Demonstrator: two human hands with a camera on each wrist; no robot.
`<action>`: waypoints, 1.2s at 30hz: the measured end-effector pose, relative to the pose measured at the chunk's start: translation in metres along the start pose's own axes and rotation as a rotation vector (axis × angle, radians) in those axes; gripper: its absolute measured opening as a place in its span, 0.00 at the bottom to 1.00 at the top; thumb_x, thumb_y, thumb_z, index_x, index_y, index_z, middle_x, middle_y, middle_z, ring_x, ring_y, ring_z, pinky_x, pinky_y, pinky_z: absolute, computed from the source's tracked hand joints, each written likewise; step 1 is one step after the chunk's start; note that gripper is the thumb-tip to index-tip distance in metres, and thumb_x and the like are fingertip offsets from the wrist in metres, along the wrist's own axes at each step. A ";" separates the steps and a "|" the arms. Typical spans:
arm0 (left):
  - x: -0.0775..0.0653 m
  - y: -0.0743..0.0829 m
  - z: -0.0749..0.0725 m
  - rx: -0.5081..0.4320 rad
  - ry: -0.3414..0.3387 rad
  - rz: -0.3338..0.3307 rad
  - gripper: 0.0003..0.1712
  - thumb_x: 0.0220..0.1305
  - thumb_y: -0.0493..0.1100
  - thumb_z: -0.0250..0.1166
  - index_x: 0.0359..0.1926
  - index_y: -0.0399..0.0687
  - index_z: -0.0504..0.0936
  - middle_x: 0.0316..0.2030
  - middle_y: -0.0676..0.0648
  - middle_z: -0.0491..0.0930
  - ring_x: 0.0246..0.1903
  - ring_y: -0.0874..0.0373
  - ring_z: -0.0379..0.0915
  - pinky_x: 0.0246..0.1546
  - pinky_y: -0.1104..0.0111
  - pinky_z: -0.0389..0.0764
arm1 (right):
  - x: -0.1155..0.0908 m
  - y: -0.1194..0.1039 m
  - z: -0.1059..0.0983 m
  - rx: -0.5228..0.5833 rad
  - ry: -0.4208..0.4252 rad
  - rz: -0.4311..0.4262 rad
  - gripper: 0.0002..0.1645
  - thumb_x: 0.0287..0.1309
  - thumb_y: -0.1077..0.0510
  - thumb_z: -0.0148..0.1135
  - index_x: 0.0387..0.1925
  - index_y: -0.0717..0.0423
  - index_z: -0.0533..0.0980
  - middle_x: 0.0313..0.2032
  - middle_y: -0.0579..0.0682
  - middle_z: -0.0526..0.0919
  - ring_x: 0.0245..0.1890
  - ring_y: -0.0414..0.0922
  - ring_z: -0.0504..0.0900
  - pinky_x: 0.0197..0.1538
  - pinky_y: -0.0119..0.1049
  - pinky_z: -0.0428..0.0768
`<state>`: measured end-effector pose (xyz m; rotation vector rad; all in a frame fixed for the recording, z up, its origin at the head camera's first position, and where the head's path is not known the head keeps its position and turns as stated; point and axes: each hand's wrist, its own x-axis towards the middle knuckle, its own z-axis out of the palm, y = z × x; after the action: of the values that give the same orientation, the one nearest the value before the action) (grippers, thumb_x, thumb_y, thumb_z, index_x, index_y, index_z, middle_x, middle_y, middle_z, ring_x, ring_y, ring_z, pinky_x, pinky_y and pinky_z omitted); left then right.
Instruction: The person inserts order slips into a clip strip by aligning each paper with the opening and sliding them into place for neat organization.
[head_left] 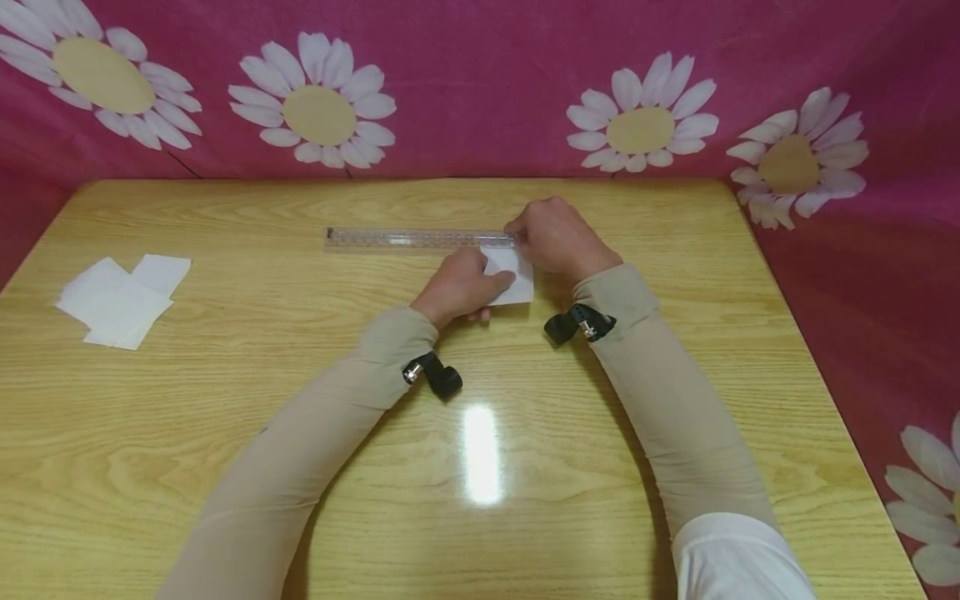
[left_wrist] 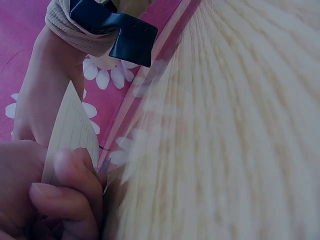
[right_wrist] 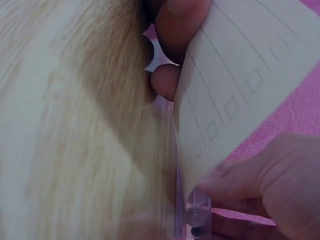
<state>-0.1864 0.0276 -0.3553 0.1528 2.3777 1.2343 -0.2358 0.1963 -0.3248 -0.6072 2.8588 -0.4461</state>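
My left hand [head_left: 465, 287] pinches a small white sheet of paper [head_left: 522, 287], thumb on top and fingers beneath. The paper's underside, seen in the right wrist view, has printed lines and a row of small boxes [right_wrist: 255, 77]. At the far side of the paper lies a clear plastic ruler [head_left: 405, 239], stretching to the left across the table. My right hand [head_left: 558, 237] grips the ruler's right end, its thumb right at the paper's corner. In the right wrist view the right hand [right_wrist: 280, 185] holds this clear end [right_wrist: 200, 210]. The paper tilts up from the tabletop.
Several white paper sheets [head_left: 120, 300] lie overlapping at the table's left. The wood-grain table [head_left: 225, 467] ends at a pink cloth backdrop with daisies [head_left: 480, 92]. Black wrist cameras [head_left: 442, 379] hang under both forearms.
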 end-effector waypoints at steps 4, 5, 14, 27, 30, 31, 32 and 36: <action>0.001 0.002 0.001 0.001 -0.007 0.007 0.16 0.74 0.50 0.62 0.39 0.40 0.78 0.14 0.51 0.76 0.10 0.62 0.69 0.14 0.72 0.68 | 0.000 0.000 0.000 0.006 -0.007 0.012 0.24 0.67 0.67 0.55 0.61 0.55 0.81 0.62 0.57 0.84 0.49 0.51 0.81 0.57 0.43 0.81; 0.001 0.002 0.001 0.000 -0.009 0.007 0.16 0.74 0.50 0.62 0.38 0.40 0.78 0.14 0.51 0.76 0.10 0.62 0.68 0.14 0.71 0.67 | 0.000 0.000 0.000 0.005 -0.008 0.012 0.24 0.67 0.67 0.55 0.61 0.55 0.81 0.62 0.57 0.84 0.49 0.51 0.81 0.56 0.43 0.81; 0.004 0.003 0.004 -0.018 -0.017 0.031 0.16 0.75 0.50 0.61 0.34 0.42 0.80 0.10 0.52 0.75 0.08 0.62 0.67 0.13 0.71 0.68 | 0.000 0.000 -0.001 0.000 -0.007 -0.003 0.25 0.65 0.66 0.55 0.61 0.55 0.81 0.61 0.57 0.84 0.45 0.51 0.80 0.53 0.43 0.81; 0.009 0.005 0.008 -0.022 -0.022 0.040 0.15 0.74 0.50 0.61 0.40 0.41 0.82 0.11 0.52 0.74 0.08 0.62 0.68 0.12 0.71 0.68 | 0.001 0.000 0.000 -0.009 -0.014 -0.008 0.24 0.65 0.66 0.55 0.61 0.56 0.81 0.61 0.57 0.84 0.43 0.51 0.79 0.49 0.41 0.79; 0.009 0.006 0.009 -0.012 -0.021 0.039 0.16 0.74 0.50 0.61 0.38 0.41 0.82 0.10 0.52 0.74 0.08 0.62 0.67 0.12 0.71 0.68 | 0.001 0.000 -0.001 -0.008 -0.016 -0.004 0.24 0.65 0.66 0.56 0.61 0.56 0.81 0.61 0.57 0.85 0.46 0.50 0.80 0.54 0.42 0.80; 0.009 0.007 0.009 -0.005 -0.020 0.041 0.16 0.74 0.50 0.61 0.37 0.41 0.81 0.10 0.52 0.74 0.08 0.62 0.67 0.12 0.71 0.68 | 0.001 0.000 -0.001 -0.008 -0.016 -0.004 0.24 0.65 0.66 0.56 0.61 0.56 0.81 0.61 0.57 0.85 0.47 0.50 0.81 0.55 0.43 0.81; 0.009 0.007 0.009 0.000 -0.018 0.043 0.16 0.74 0.50 0.61 0.36 0.41 0.81 0.10 0.52 0.74 0.08 0.62 0.68 0.13 0.71 0.68 | 0.001 0.000 -0.001 -0.009 -0.016 -0.006 0.24 0.65 0.66 0.56 0.61 0.56 0.81 0.61 0.57 0.85 0.49 0.50 0.82 0.57 0.44 0.81; 0.008 0.009 0.011 -0.007 -0.022 0.045 0.15 0.74 0.49 0.62 0.37 0.41 0.80 0.11 0.52 0.74 0.08 0.62 0.68 0.12 0.71 0.68 | 0.001 0.000 -0.001 -0.013 -0.016 -0.008 0.24 0.66 0.66 0.56 0.61 0.56 0.81 0.61 0.57 0.85 0.51 0.51 0.82 0.59 0.45 0.81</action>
<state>-0.1900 0.0432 -0.3562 0.2180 2.3631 1.2554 -0.2370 0.1958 -0.3240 -0.6220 2.8471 -0.4228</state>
